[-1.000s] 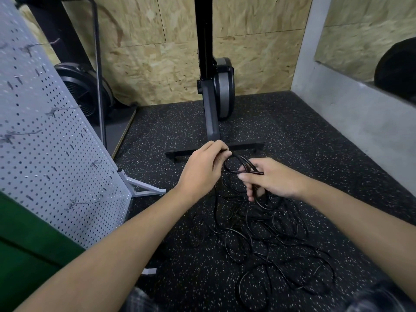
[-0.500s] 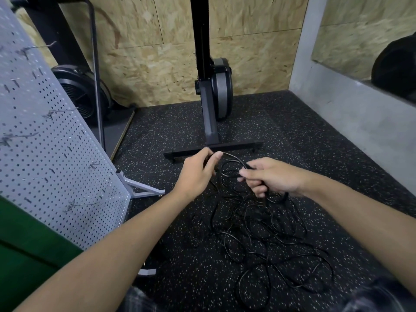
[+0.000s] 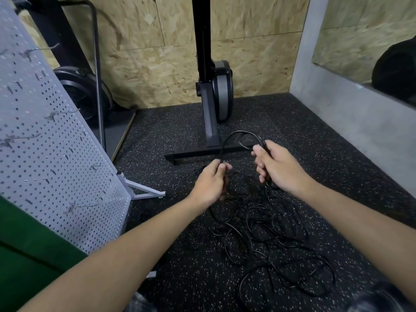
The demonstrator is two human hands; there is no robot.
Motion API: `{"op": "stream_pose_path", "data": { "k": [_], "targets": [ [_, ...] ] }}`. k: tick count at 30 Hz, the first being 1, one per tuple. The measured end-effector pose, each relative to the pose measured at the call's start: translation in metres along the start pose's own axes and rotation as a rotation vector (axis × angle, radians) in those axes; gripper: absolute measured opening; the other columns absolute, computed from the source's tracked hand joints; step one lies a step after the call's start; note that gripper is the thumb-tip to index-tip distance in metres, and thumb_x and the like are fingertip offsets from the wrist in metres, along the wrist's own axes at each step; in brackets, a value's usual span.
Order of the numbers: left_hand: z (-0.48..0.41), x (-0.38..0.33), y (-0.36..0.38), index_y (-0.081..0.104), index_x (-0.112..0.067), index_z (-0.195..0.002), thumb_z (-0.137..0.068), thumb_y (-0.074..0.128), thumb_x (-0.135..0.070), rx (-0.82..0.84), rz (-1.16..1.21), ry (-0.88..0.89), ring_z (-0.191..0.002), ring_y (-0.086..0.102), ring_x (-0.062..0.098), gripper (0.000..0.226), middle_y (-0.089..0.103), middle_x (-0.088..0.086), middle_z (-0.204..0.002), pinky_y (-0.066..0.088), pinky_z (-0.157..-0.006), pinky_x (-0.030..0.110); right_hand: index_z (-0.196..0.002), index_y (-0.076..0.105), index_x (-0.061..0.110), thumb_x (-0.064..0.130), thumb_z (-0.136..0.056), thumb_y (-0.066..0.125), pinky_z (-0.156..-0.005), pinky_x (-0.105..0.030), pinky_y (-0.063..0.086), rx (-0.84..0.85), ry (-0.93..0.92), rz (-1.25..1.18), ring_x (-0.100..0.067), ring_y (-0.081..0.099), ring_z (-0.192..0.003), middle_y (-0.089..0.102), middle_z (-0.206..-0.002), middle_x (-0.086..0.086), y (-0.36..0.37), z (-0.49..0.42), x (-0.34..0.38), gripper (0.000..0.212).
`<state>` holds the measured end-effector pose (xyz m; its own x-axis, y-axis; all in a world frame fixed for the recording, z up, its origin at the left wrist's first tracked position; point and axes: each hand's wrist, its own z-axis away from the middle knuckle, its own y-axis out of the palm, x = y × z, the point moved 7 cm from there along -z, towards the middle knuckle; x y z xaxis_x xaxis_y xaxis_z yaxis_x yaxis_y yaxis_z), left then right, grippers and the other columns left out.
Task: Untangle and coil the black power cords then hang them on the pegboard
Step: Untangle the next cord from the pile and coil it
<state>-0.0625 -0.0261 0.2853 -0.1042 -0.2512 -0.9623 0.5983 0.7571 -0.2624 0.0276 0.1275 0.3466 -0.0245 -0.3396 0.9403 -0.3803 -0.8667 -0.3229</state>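
Your left hand [image 3: 210, 183] and right hand [image 3: 275, 166] each pinch one black power cord [image 3: 238, 134], arched between them; tangle on floor [image 3: 315, 143]; pegboard [image 3: 45, 154] left.

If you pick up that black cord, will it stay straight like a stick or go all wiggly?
Probably wiggly. The black cord bends into an arch between the left hand and the right hand, so it looks floppy with a little spring. The rest lies in tangled loops on the speckled floor, so lifting one part would likely drag more along.

Both forearms bare, no sleeves; left hand [image 3: 208, 184], right hand [image 3: 278, 168] ungloved.
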Motion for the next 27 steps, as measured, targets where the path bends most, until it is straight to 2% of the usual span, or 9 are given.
{"op": "stream_pose_path", "data": {
  "k": [3, 6, 8, 10, 13, 16, 22, 24, 27],
  "targets": [
    [0.009, -0.024, 0.017, 0.065, -0.019, -0.110, -0.114, 0.036, -0.030, 0.022, -0.198, 0.120, -0.054, 0.046, 0.011, 0.031, 0.052, -0.004, -0.068, 0.037, -0.053, 0.031, -0.103, 0.061, 0.010, 0.040, -0.108, 0.051, -0.067, -0.041, 0.056, -0.140, 0.017, 0.046, -0.016, 0.059, -0.059, 0.067, -0.081, -0.003, -0.007, -0.002, -0.010, 0.033],
    [0.016, -0.037, 0.031, 0.065, -0.013, -0.097, -0.113, 0.040, -0.027, 0.033, -0.349, 0.165, -0.067, 0.056, 0.016, 0.032, 0.064, -0.002, -0.078, 0.040, -0.063, 0.035, -0.097, 0.065, 0.015, 0.049, -0.101, 0.060, -0.072, -0.036, 0.054, -0.059, 0.029, 0.113, -0.013, 0.062, -0.057, 0.067, -0.067, 0.002, 0.005, 0.001, -0.011, 0.035],
    [0.017, -0.042, 0.032, 0.067, -0.022, -0.085, -0.111, 0.042, -0.023, 0.025, -0.406, 0.179, -0.070, 0.061, 0.015, 0.036, 0.067, -0.001, -0.080, 0.042, -0.059, 0.023, -0.099, 0.065, 0.019, 0.053, -0.093, 0.070, -0.069, -0.033, 0.054, -0.034, 0.042, 0.139, -0.012, 0.062, -0.057, 0.066, -0.064, 0.005, 0.016, 0.004, -0.011, 0.035],
    [0.018, -0.046, 0.030, 0.061, -0.029, -0.075, -0.110, 0.045, -0.019, 0.038, -0.447, 0.228, -0.069, 0.060, 0.012, 0.039, 0.064, -0.005, -0.076, 0.040, -0.056, 0.013, -0.102, 0.064, 0.015, 0.050, -0.089, 0.077, -0.067, -0.036, 0.055, -0.075, 0.063, 0.094, -0.013, 0.062, -0.058, 0.068, -0.074, 0.002, 0.020, 0.005, -0.014, 0.039],
    [0.020, -0.046, 0.032, 0.062, -0.026, -0.084, -0.111, 0.046, -0.021, 0.107, -0.492, 0.284, -0.065, 0.059, 0.011, 0.032, 0.064, -0.007, -0.074, 0.041, -0.058, 0.013, -0.104, 0.063, 0.013, 0.035, -0.094, 0.076, -0.066, -0.038, 0.054, -0.132, 0.069, 0.008, -0.014, 0.061, -0.066, 0.071, -0.085, -0.001, 0.018, 0.005, -0.013, 0.027],
    [0.021, -0.041, 0.039, 0.065, -0.022, -0.087, -0.113, 0.044, -0.027, 0.198, -0.534, 0.288, -0.055, 0.056, 0.000, 0.033, 0.071, -0.001, -0.075, 0.039, -0.054, 0.014, -0.101, 0.064, 0.018, 0.024, -0.101, 0.067, -0.064, -0.025, 0.052, -0.138, 0.074, -0.049, 0.002, 0.061, -0.063, 0.075, -0.087, 0.003, 0.010, 0.002, -0.011, 0.007],
    [0.019, -0.028, 0.041, 0.071, -0.020, -0.088, -0.111, 0.047, -0.039, 0.274, -0.553, 0.295, -0.054, 0.056, 0.003, 0.039, 0.071, 0.001, -0.071, 0.039, -0.057, 0.016, -0.106, 0.065, 0.013, 0.030, -0.097, 0.074, -0.081, -0.043, 0.062, -0.091, 0.139, -0.100, -0.019, 0.068, -0.079, 0.069, -0.092, -0.001, 0.015, -0.002, -0.014, 0.022],
    [0.019, -0.020, 0.039, 0.068, -0.019, -0.087, -0.109, 0.050, -0.044, 0.302, -0.607, 0.283, -0.051, 0.051, 0.005, 0.038, 0.068, 0.001, -0.070, 0.038, -0.053, 0.021, -0.102, 0.062, 0.011, 0.025, -0.092, 0.080, -0.086, -0.050, 0.064, -0.094, 0.150, -0.144, -0.018, 0.068, -0.071, 0.067, -0.080, -0.002, 0.012, -0.001, -0.015, 0.024],
    [0.021, -0.009, 0.037, 0.064, -0.019, -0.089, -0.107, 0.053, -0.047, 0.361, -0.657, 0.268, -0.057, 0.053, 0.012, 0.035, 0.067, 0.004, -0.074, 0.040, -0.056, 0.028, -0.096, 0.058, 0.013, 0.028, -0.086, 0.086, -0.070, -0.048, 0.063, -0.140, 0.188, -0.147, -0.013, 0.053, -0.048, 0.055, -0.058, 0.008, -0.001, -0.002, -0.019, 0.034]
  ]
}}
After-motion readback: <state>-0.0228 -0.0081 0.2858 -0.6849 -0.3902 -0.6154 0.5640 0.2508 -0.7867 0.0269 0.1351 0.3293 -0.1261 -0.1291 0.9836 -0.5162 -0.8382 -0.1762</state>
